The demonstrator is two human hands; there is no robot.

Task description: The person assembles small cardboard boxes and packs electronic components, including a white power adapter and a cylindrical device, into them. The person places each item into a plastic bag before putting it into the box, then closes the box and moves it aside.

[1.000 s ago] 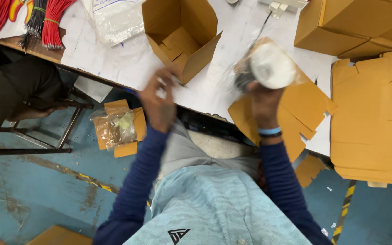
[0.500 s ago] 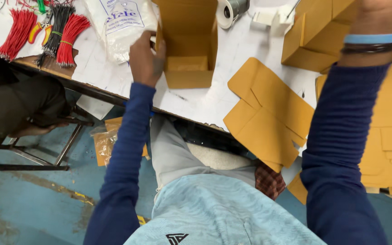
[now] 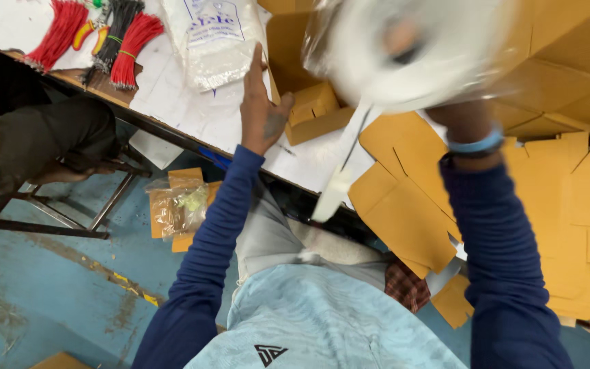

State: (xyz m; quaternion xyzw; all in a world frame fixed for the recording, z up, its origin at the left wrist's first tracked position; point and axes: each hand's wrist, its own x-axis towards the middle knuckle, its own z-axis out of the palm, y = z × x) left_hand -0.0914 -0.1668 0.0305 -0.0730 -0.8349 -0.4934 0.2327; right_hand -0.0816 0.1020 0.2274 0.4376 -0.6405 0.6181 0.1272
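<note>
Cardboard fills the head view: an open brown box (image 3: 308,102) stands on the white desk (image 3: 192,109) at upper centre, its mouth turned toward the lower right of the frame and its flaps spread, with a small folded insert inside. The left hand (image 3: 262,113) lies flat against the box's left wall, fingers (image 3: 257,65) straight, together and pointing up the frame, pressed on the cardboard rather than curled round it. At the top centre-right, close to the camera and blurred, the right hand (image 3: 462,119) holds up a round white bundle in clear plastic (image 3: 411,48); its fingers are hidden behind the bundle, so their grip cannot be told. A white strip (image 3: 343,171) hangs from the bundle, its long axis running down and slightly left. Flat cardboard blanks (image 3: 411,205) lie at centre right. Red and black wire bundles (image 3: 97,37) sit at upper left, beside a white plastic bag (image 3: 216,41).
</note>
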